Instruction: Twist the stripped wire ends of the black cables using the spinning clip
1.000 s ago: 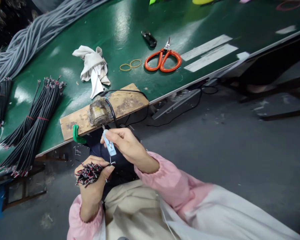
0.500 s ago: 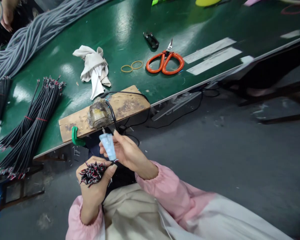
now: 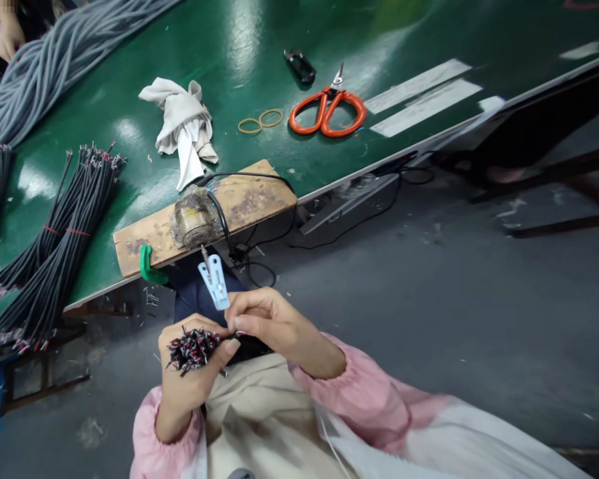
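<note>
My left hand (image 3: 192,386) is wrapped round a bundle of black cables (image 3: 194,350), whose red, white and black wire ends point up at me. One cable end (image 3: 237,334) sticks out to the right past my left thumb. At that end, my right hand (image 3: 264,322) pinches with thumb and forefinger. Just above my fingers, a light blue clothespin (image 3: 214,283) hangs on the thin metal shaft of a small motor (image 3: 196,216), apart from both hands. The motor is fixed to a wooden board (image 3: 252,199) by the table edge.
A green clamp (image 3: 150,266) grips the board. On the green table (image 3: 239,60) lie tied black cable bundles (image 3: 74,219), a white cloth (image 3: 180,123), rubber bands (image 3: 260,121), orange-handled scissors (image 3: 328,112), black snips (image 3: 300,66) and thick grey cables (image 3: 74,53). Another person's hand (image 3: 8,36) is at top left.
My right hand has left the clothespin and moved down to the cable end by my left thumb, its fingers now closed there. The clothespin stays on the shaft. The view has shifted slightly.
</note>
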A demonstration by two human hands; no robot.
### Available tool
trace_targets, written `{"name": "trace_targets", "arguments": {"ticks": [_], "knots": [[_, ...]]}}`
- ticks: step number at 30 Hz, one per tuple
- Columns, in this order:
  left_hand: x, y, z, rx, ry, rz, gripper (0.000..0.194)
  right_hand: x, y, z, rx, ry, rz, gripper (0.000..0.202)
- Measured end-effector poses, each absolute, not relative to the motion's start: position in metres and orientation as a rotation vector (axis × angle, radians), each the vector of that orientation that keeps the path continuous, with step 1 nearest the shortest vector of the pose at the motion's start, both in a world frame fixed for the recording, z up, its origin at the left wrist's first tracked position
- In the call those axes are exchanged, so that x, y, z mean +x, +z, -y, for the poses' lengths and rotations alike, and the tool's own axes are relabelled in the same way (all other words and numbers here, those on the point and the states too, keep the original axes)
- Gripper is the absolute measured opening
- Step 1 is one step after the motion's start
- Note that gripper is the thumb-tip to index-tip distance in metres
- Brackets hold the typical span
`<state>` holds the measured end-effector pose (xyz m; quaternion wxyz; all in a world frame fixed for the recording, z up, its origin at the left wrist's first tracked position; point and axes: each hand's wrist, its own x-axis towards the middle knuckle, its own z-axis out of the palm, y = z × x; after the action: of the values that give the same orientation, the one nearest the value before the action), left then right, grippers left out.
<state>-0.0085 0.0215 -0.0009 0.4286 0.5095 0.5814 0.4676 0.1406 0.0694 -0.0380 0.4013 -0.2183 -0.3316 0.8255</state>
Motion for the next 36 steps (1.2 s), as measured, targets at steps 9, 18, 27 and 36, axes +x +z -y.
{"name": "trace_targets", "arguments": {"ticks": [9,18,27,36], "knots": [[-0.015,-0.011,-0.016,1.192,1.122,-1.629,0.01,0.15,-0.024,-0.055,-0.385,1.781,1.318,0.027],[-0.01,0.006,-0.014,1.203,1.113,-1.673,0.009,0.148,-0.029,-0.055,-0.797,1.244,1.392,0.02],[-0.015,0.011,-0.013,1.23,0.975,-1.491,0.022,0.13,-0.05,-0.075,-0.416,1.503,1.263,0.037],[-0.011,-0.002,-0.019,1.114,1.127,-1.506,0.015,0.125,-0.048,-0.071,-0.48,2.18,0.759,0.048]]}}
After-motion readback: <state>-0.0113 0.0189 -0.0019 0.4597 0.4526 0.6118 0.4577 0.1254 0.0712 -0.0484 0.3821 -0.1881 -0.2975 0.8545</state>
